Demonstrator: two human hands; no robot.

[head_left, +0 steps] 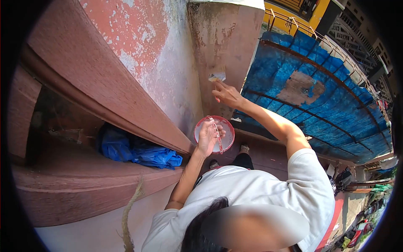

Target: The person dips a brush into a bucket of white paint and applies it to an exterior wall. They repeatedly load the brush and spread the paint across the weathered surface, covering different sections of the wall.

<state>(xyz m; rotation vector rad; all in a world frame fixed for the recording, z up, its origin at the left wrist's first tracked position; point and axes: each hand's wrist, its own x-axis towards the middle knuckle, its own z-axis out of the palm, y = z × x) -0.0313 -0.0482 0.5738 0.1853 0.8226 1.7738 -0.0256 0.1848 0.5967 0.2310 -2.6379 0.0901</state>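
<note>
My right hand (228,94) is closed on a paintbrush (217,77), whose pale bristles rest against a stained pinkish pillar (222,38). The brush's handle is mostly hidden by my fingers. Lower down, my left hand (206,136) is wrapped round the reddish handle (218,135) of a red-rimmed bucket (231,145). A whitish liquid shows inside the bucket, partly covered by this hand.
At left, a reddish-brown wooden frame (100,80) has blue plastic (138,149) bundled in its opening. Beside it is a peeling pink wall (138,38). A blue sheet on metal bars (273,63) stands at right. A rope (126,218) hangs at lower left.
</note>
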